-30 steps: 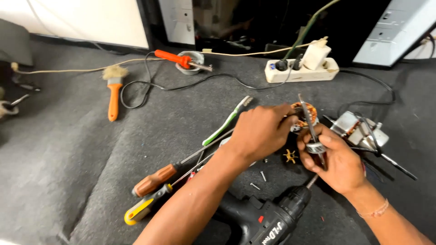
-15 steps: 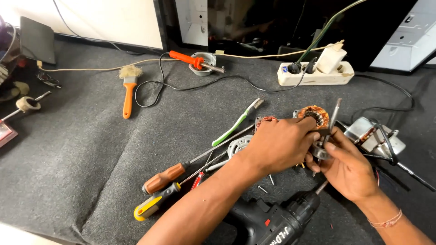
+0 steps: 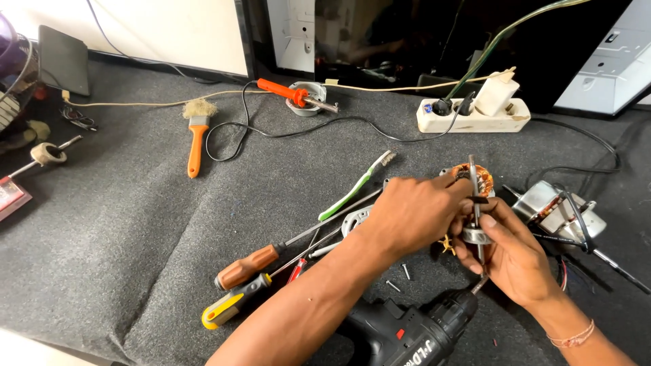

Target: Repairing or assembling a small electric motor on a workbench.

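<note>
My left hand [image 3: 413, 213] and my right hand [image 3: 512, 254] meet over a small motor rotor [image 3: 475, 207] with a thin steel shaft and copper windings [image 3: 481, 173] at its top. The right hand grips the shaft's lower part, near a round metal bearing. The left hand closes its fingers on the rotor's upper part from the left. Both hands hover just above the grey mat [image 3: 135, 257].
A black cordless drill [image 3: 407, 332] lies below my arms. Screwdrivers [image 3: 251, 268], a green toothbrush [image 3: 356, 186], loose screws [image 3: 400, 274] and a metal motor housing [image 3: 556, 207] surround the hands. Farther off lie an orange brush [image 3: 196, 139], a soldering iron [image 3: 291, 93] and a power strip [image 3: 475, 115].
The view has shifted, so everything sits lower and more to the right. My hands stay together on the rotor, with the shaft now more upright.
</note>
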